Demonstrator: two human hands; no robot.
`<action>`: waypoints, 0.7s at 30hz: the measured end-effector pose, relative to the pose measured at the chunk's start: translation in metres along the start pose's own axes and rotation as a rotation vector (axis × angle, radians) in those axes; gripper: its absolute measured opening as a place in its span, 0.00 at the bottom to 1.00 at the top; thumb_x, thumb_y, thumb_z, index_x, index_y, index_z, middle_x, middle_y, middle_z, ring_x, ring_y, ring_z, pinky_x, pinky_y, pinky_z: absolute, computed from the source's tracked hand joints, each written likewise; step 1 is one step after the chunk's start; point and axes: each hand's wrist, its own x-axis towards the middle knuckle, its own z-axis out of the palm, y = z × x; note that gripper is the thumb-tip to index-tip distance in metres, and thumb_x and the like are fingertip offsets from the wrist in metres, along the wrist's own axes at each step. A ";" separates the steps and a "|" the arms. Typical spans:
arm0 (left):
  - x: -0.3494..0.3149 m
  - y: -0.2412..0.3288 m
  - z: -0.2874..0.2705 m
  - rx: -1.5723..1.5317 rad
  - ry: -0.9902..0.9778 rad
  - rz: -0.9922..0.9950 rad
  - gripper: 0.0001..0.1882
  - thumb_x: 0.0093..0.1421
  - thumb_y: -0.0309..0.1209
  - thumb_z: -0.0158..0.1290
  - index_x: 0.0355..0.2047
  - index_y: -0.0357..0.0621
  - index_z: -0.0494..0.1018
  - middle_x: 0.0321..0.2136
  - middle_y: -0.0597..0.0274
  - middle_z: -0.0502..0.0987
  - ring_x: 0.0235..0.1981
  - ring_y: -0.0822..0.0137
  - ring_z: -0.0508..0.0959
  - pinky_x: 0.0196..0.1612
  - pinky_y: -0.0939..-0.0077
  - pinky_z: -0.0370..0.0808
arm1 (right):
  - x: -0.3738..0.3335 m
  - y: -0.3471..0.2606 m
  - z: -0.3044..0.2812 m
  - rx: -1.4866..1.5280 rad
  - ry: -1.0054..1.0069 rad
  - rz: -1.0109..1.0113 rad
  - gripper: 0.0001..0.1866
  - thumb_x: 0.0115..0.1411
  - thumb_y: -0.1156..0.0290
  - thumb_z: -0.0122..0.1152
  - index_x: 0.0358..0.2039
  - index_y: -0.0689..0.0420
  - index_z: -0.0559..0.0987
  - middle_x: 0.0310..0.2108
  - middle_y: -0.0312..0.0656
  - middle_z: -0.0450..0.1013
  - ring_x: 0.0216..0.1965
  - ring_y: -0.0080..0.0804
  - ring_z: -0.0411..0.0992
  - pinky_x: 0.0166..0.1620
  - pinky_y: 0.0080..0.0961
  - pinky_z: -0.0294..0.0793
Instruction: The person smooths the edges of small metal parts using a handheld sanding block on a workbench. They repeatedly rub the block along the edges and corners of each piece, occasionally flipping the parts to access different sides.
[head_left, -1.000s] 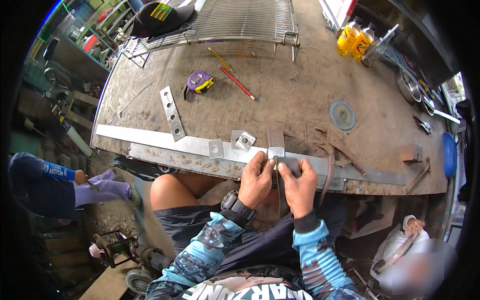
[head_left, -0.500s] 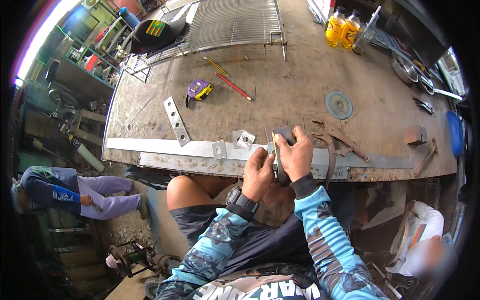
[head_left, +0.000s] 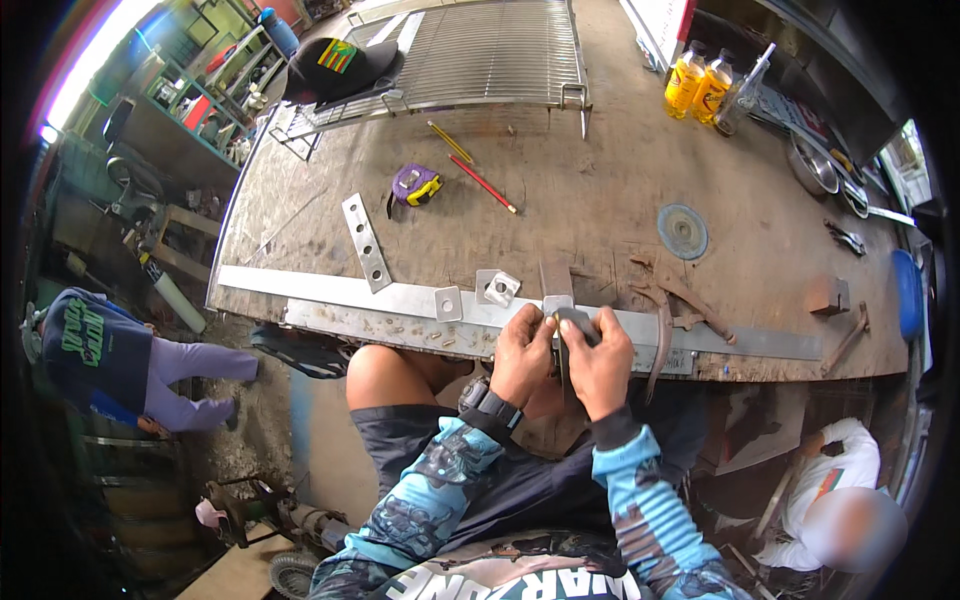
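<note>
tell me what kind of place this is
Most likely a metal fabrication or welding workshop. A worn workbench holds a long flat steel bar, a wire grate and a grinding disc, and both hands work a small metal piece at its edge.

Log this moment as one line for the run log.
left hand: pinching small square plate | right hand: gripping dark tool | place: flat bar, workbench edge

Even, soft daylight fills the scene, and the wooden workbench (head_left: 600, 200) is evenly lit with only faint shadows. The strongest light enters at the upper left, beyond the workbench, where the rim burns out white with pink and blue fringing. The fisheye bends the workbench edges and blackens the corners. Focus is sharp centrally; the head of a person (head_left: 855, 525) at the lower right is blurred.
</note>
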 end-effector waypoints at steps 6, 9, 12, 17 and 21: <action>0.003 -0.002 0.000 -0.006 -0.032 -0.011 0.10 0.73 0.30 0.52 0.32 0.41 0.69 0.20 0.71 0.68 0.15 0.79 0.68 0.17 0.80 0.65 | 0.047 -0.011 0.015 -0.095 0.074 -0.023 0.21 0.58 0.58 0.71 0.29 0.61 0.71 0.26 0.58 0.73 0.32 0.67 0.73 0.33 0.54 0.69; 0.003 -0.002 -0.001 -0.009 -0.015 -0.024 0.10 0.73 0.30 0.52 0.33 0.41 0.69 0.21 0.71 0.69 0.16 0.79 0.68 0.17 0.80 0.65 | 0.029 -0.002 0.013 -0.069 0.071 -0.111 0.20 0.58 0.61 0.71 0.29 0.62 0.71 0.24 0.57 0.71 0.28 0.64 0.71 0.32 0.50 0.70; -0.001 -0.001 -0.001 0.023 -0.006 -0.001 0.10 0.73 0.30 0.52 0.33 0.42 0.69 0.21 0.71 0.69 0.16 0.79 0.68 0.18 0.80 0.65 | -0.013 0.000 -0.002 0.038 0.052 0.029 0.19 0.57 0.66 0.73 0.26 0.63 0.69 0.22 0.54 0.69 0.24 0.54 0.70 0.30 0.43 0.69; -0.002 0.007 0.001 -0.002 -0.008 -0.062 0.11 0.69 0.29 0.54 0.31 0.36 0.68 0.25 0.63 0.71 0.29 0.74 0.68 0.31 0.72 0.68 | 0.045 -0.004 0.013 -0.111 0.062 -0.051 0.20 0.58 0.57 0.71 0.29 0.61 0.73 0.26 0.56 0.75 0.32 0.66 0.73 0.34 0.51 0.71; 0.002 -0.006 0.000 -0.031 0.024 -0.046 0.10 0.69 0.28 0.54 0.31 0.35 0.69 0.25 0.64 0.71 0.29 0.75 0.68 0.32 0.73 0.69 | 0.024 -0.004 0.012 -0.034 0.108 -0.128 0.23 0.58 0.62 0.72 0.25 0.63 0.67 0.19 0.52 0.64 0.22 0.46 0.59 0.29 0.41 0.66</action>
